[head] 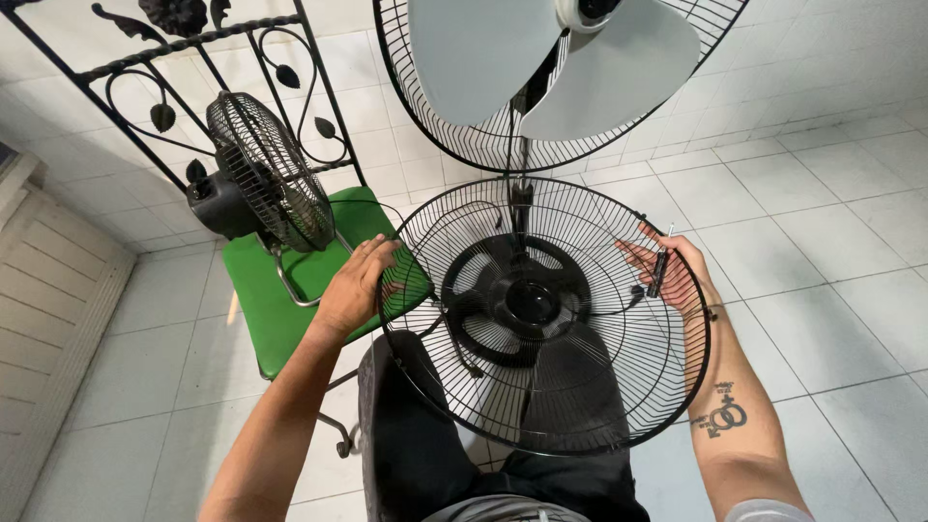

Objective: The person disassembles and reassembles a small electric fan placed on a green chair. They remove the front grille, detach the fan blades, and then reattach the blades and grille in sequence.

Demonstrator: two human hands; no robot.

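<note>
- Gripping a round black wire fan guard [541, 314] by its rim, both hands holding it flat over the person's lap.
- Left hand [360, 285] is clasping the guard's left edge, fingers curled on the wires.
- Right hand [672, 275] is closing on the right edge, also pinching a thin screwdriver [661, 263].
- Standing fan with grey blades [556, 68] is sitting just beyond the guard.
- Small black fan [256, 179] is resting on a green chair [280, 290], at its back edge.
</note>
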